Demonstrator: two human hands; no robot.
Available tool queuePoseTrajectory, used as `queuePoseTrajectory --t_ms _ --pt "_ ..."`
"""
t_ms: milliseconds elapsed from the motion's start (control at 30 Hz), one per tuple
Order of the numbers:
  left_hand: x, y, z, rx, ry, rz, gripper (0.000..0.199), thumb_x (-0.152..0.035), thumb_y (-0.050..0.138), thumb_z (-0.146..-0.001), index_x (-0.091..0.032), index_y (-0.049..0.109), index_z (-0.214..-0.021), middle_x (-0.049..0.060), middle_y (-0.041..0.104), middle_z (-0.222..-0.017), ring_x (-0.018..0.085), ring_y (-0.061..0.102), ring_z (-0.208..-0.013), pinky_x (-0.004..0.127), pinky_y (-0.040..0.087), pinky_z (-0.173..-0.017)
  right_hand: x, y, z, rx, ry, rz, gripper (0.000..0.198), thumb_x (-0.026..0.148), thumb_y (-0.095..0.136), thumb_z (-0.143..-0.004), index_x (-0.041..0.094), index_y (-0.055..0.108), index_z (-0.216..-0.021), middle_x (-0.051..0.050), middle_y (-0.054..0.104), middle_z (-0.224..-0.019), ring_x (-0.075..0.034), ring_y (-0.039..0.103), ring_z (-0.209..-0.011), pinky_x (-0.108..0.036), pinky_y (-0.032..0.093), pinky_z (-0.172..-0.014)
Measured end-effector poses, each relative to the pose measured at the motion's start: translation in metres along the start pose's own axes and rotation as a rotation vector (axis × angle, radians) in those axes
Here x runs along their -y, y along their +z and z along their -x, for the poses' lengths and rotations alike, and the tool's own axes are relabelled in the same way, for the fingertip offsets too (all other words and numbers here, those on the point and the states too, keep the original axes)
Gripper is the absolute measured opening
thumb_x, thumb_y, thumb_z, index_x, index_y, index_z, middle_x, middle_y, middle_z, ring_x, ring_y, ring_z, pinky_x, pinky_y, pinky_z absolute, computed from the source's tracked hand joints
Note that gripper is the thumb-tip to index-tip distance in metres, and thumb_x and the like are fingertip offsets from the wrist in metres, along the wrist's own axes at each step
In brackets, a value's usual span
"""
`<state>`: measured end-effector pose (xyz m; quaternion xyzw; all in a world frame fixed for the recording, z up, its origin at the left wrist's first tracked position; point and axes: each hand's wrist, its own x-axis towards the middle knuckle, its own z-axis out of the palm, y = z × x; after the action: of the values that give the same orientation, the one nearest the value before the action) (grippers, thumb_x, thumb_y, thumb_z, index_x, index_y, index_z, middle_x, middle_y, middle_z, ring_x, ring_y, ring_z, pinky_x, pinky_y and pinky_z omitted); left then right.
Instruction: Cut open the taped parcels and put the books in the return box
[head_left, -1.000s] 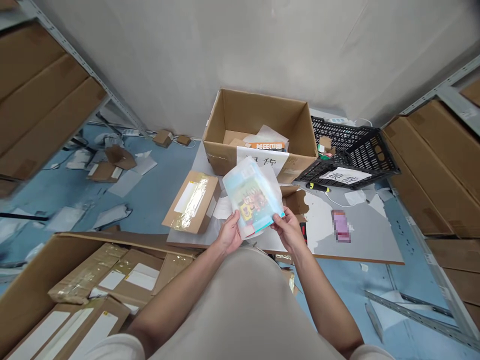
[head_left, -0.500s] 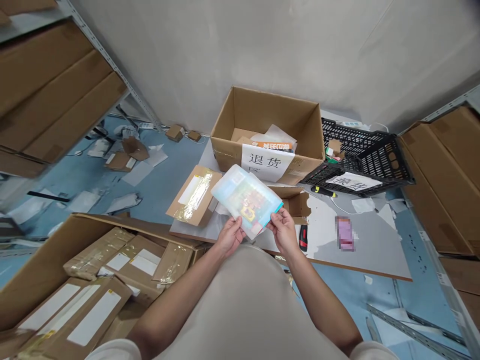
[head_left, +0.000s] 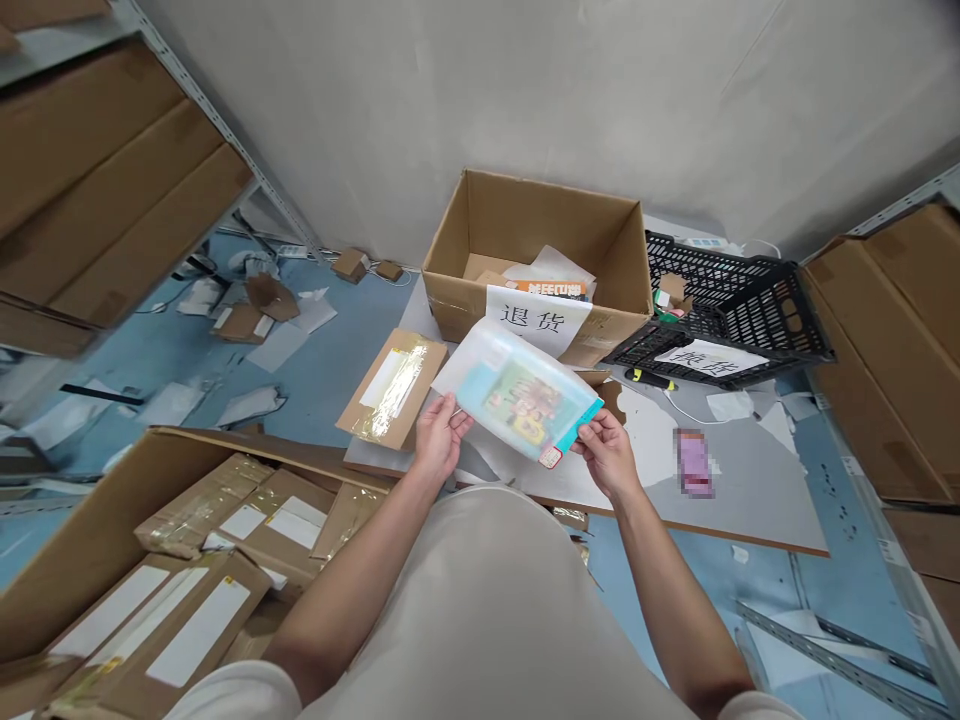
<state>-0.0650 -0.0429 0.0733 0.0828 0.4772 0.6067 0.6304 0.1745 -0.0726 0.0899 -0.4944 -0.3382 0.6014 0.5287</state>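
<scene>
Between my two hands is a thin, flat blue printed packet (head_left: 529, 400) with a colourful picture on its front, largely covered by a cloudy translucent sleeve (head_left: 469, 355). My left hand (head_left: 441, 437) pinches the sleeve's lower left edge between thumb and fingers. At the lower right corner, where the bright blue edge is uncovered, my right hand (head_left: 607, 455) grips the packet. A small red-and-white label (head_left: 550, 457) shows at the bottom corner. Whether the packet is a book or something else, I cannot tell.
Behind stands an open carton (head_left: 461, 305) with a paper sign and a few items inside. A black crate (head_left: 750, 290) is to its right. A taped parcel (head_left: 394, 388), a yellow-and-black tool (head_left: 649, 380) and a blurred pink item (head_left: 695, 464) lie on the table (head_left: 765, 510). Lower left, a large carton (head_left: 82, 525) holds several parcels.
My hands have moved apart, the right one going right with the packet. The sleeve now spreads further left past the packet, and the picture and corner label show more.
</scene>
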Motion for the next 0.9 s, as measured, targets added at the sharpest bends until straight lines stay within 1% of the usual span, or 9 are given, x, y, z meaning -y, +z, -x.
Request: queuePoseTrajectory --t_ms 100,200,300,400,533,633,733,800,900 --pt "0.004 -0.006 -0.008 -0.041 0.002 -0.034 0.024 -0.031 0.072 -0.067 -0.017 0.056 -0.078 0.0 0.066 -0.073 0.009 0.063 -0.06 0.022 0.05 -0.061 -0.004 -0.011 0.004 -0.03 -0.008 0.054 0.029 0.039 0.074 -0.068 0.025 0.055 -0.084 0.006 0.063 -0.067 -0.01 0.06 -0.059 -0.026 0.054 -0.062" --pt "0.005 -0.024 -0.024 -0.18 0.117 -0.192 0.018 -0.033 0.063 -0.075 -0.017 0.057 -0.081 0.002 0.066 -0.074 0.012 0.064 -0.063 0.026 0.051 -0.064 0.0 -0.026 0.006 -0.078 -0.037 0.126 0.029 0.04 0.073 -0.069 0.024 0.055 -0.086 0.004 0.064 -0.072 -0.011 0.06 -0.063 -0.026 0.053 -0.061" --pt "-0.003 -0.051 -0.042 -0.252 0.386 -0.683 0.014 -0.028 0.056 -0.079 -0.017 0.062 -0.085 0.007 0.069 -0.083 0.019 0.066 -0.08 0.034 0.05 -0.078 0.013 -0.045 0.01 -0.126 -0.029 0.196 0.029 0.039 0.073 -0.069 0.023 0.057 -0.088 0.002 0.064 -0.073 -0.012 0.058 -0.06 -0.024 0.05 -0.055" --pt "-0.013 -0.073 -0.055 -0.159 0.616 -1.226 0.021 -0.016 0.053 -0.078 -0.018 0.066 -0.093 0.012 0.066 -0.11 0.026 0.06 -0.105 0.039 0.043 -0.094 0.027 -0.063 0.013 -0.234 -0.039 0.219 0.032 0.038 0.073 -0.067 0.023 0.057 -0.09 0.002 0.062 -0.071 -0.01 0.054 -0.053 -0.02 0.044 -0.045" --pt "-0.018 -0.075 -0.061 -0.033 0.615 -1.658 0.033 -0.007 0.044 -0.076 -0.015 0.065 -0.1 0.017 0.054 -0.129 0.031 0.05 -0.12 0.047 0.04 -0.096 0.039 -0.071 0.014 -0.34 -0.136 0.19 0.053 0.031 0.073 -0.066 0.03 0.049 -0.113 0.006 0.061 -0.068 -0.008 0.047 -0.045 -0.017 0.034 -0.039" --pt "-0.02 -0.064 -0.051 0.013 0.662 -1.741 0.041 -0.008 0.044 -0.075 -0.005 0.058 -0.114 0.024 0.043 -0.137 0.036 0.03 -0.133 0.053 0.029 -0.104 0.044 -0.066 0.011 -0.369 -0.196 0.154 0.056 0.027 0.071 -0.066 0.032 0.048 -0.117 0.007 0.058 -0.066 -0.009 0.047 -0.048 -0.019 0.039 -0.045" --pt "-0.025 -0.049 -0.022 -0.026 0.776 -1.595 0.06 -0.019 0.052 -0.077 -0.001 0.04 -0.133 0.027 0.021 -0.148 0.041 0.005 -0.139 0.06 0.01 -0.108 0.051 -0.058 0.01 -0.412 -0.189 0.136 0.028 0.026 0.066 -0.066 0.025 0.063 -0.094 0.003 0.059 -0.071 -0.01 0.05 -0.054 -0.022 0.042 -0.051" --pt "-0.027 -0.035 0.002 0.142 0.854 -1.45 0.075 -0.031 0.063 -0.072 -0.006 0.035 -0.138 0.022 0.013 -0.151 0.04 0.0 -0.139 0.06 0.003 -0.109 0.057 -0.049 0.011 -0.423 -0.144 0.132 0.016 0.024 0.064 -0.065 0.022 0.065 -0.081 0.002 0.06 -0.072 -0.01 0.05 -0.053 -0.024 0.042 -0.051" --pt "-0.02 -0.007 0.031 0.683 0.776 -1.237 0.075 -0.032 0.072 -0.065 -0.016 0.045 -0.134 0.015 0.033 -0.146 0.037 0.022 -0.137 0.052 0.007 -0.112 0.07 -0.03 0.013 -0.341 -0.059 0.163 0.012 0.023 0.063 -0.064 0.021 0.065 -0.076 0.002 0.057 -0.063 -0.01 0.047 -0.047 -0.024 0.041 -0.046"
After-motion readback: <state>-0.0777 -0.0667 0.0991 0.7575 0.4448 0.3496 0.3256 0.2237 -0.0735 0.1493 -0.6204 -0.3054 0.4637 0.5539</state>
